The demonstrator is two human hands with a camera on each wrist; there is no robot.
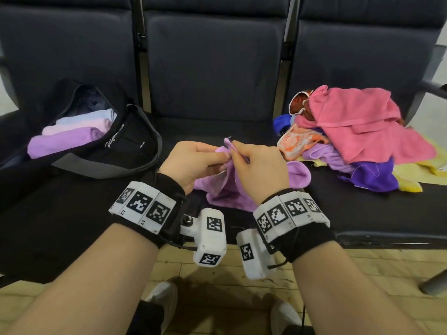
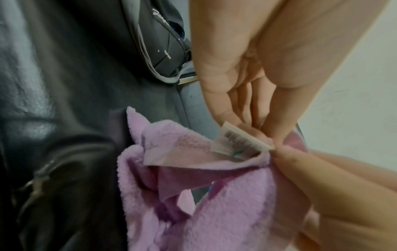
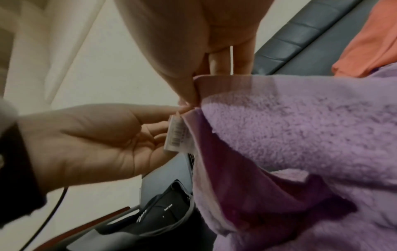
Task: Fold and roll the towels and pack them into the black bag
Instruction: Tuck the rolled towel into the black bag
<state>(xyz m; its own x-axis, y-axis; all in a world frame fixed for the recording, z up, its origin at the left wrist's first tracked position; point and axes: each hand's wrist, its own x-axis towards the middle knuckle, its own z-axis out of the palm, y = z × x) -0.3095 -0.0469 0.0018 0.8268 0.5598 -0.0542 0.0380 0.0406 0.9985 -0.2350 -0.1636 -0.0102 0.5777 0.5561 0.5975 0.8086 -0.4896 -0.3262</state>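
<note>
Pinching one corner of the lilac towel (image 1: 232, 187) between thumb and fingertips of left hand (image 1: 193, 163) and right hand (image 1: 261, 168), rest hanging below.

**Both hands pinch lilac towel edge**

Right hand (image 3: 182, 56) thumb pinches the hemmed edge of the lilac towel (image 3: 300, 127). Left hand (image 3: 92, 141) fingers (image 3: 163, 109) meet it at the same edge, by a white label (image 3: 175, 135). Black bag (image 3: 159, 219) below; orange cloth (image 3: 369, 45) top right.
</note>
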